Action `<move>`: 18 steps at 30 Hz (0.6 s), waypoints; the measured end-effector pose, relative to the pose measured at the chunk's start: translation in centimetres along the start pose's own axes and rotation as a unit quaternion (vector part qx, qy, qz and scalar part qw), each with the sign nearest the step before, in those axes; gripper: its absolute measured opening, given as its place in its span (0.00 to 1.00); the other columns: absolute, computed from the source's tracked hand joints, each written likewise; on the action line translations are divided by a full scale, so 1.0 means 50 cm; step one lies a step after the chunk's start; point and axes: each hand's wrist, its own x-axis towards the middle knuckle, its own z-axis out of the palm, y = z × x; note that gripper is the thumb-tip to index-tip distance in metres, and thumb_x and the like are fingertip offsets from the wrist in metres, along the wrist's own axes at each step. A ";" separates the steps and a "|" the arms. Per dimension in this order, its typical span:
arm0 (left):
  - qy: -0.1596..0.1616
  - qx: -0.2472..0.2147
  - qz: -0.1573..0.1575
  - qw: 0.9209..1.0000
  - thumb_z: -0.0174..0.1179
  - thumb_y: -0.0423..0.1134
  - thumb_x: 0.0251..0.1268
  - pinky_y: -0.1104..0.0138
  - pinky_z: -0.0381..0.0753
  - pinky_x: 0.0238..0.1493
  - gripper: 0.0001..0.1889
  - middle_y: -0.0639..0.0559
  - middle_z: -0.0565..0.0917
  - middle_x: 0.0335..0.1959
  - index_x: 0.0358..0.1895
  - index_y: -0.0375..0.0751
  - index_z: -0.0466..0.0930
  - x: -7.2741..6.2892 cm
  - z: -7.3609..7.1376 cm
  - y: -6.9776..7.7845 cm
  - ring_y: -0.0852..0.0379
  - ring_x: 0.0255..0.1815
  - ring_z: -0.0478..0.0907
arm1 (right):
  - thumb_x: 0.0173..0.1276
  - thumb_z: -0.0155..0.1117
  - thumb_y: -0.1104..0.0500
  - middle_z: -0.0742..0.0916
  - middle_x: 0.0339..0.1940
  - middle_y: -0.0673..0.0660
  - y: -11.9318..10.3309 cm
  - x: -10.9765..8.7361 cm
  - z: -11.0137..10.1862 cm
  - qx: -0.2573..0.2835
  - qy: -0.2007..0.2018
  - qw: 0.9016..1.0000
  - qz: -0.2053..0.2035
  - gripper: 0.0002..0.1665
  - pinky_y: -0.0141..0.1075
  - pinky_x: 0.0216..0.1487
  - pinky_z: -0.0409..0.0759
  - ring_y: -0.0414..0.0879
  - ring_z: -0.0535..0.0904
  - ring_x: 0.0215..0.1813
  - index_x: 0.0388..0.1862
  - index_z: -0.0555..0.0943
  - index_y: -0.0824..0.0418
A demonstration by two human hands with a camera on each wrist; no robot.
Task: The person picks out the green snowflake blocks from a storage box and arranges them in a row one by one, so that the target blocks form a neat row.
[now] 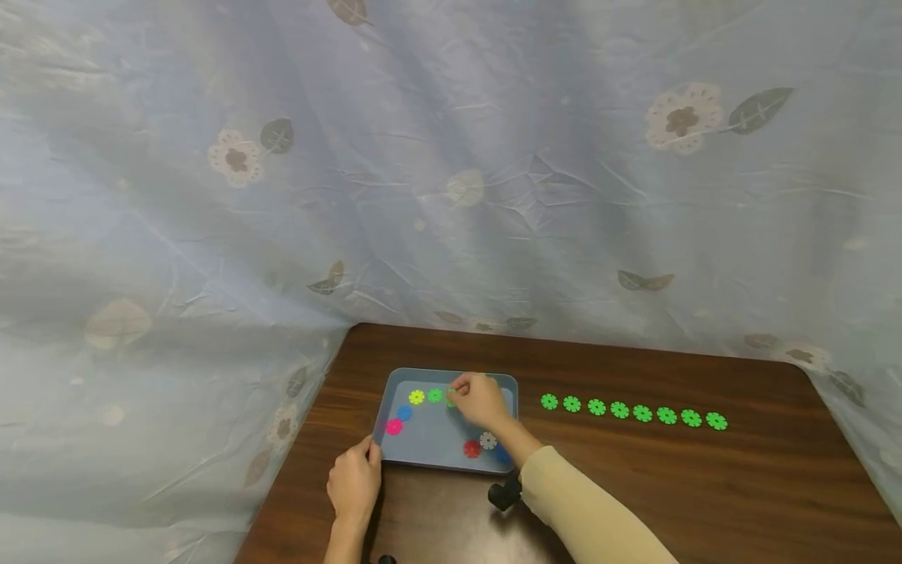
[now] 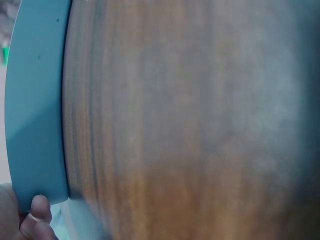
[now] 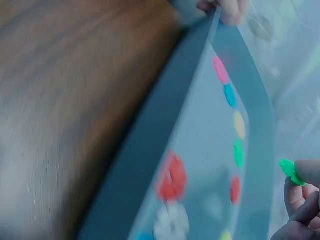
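A grey-blue tray (image 1: 430,442) lies on the table, with flower-shaped plastic discs in it. My left hand (image 1: 355,478) grips its near left corner, thumb on the rim. Over the tray's far side, my right hand (image 1: 481,401) pinches a green disc (image 3: 291,171) between thumb and finger, raised off the tray floor. Along the tray's left and far sides lie a pink disc (image 1: 394,427), a blue disc (image 1: 404,413), a yellow disc (image 1: 416,397) and another green disc (image 1: 434,395). A red disc (image 3: 235,190), covered by my hand in the head view, shows in the right wrist view.
Near the tray's right front corner are a red disc (image 1: 471,449), a white disc (image 1: 488,440) and a partly hidden blue one. Several green discs (image 1: 619,410) form a row on the brown table (image 1: 634,478), right of the tray. A flowered curtain (image 1: 451,235) hangs behind.
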 end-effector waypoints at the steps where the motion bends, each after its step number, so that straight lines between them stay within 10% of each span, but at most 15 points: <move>1: 0.000 0.000 0.001 1.000 0.57 0.38 0.72 0.51 0.72 0.13 0.15 0.37 0.90 0.38 0.52 0.42 0.91 0.001 0.000 0.000 0.49 0.16 0.72 | 0.71 0.71 0.56 0.87 0.31 0.49 0.005 -0.002 -0.018 0.001 0.007 1.000 0.003 0.08 0.38 0.33 0.80 0.41 0.81 0.30 0.41 0.87 0.61; 18: -0.018 0.000 -0.005 1.000 0.56 0.38 0.72 0.51 0.72 0.13 0.16 0.33 0.89 0.39 0.55 0.37 0.89 -0.001 -0.007 0.014 0.48 0.16 0.71 | 0.74 0.68 0.51 0.90 0.40 0.58 0.175 -0.091 -0.338 -0.044 0.133 0.988 0.061 0.16 0.51 0.43 0.82 0.55 0.85 0.43 0.50 0.87 0.62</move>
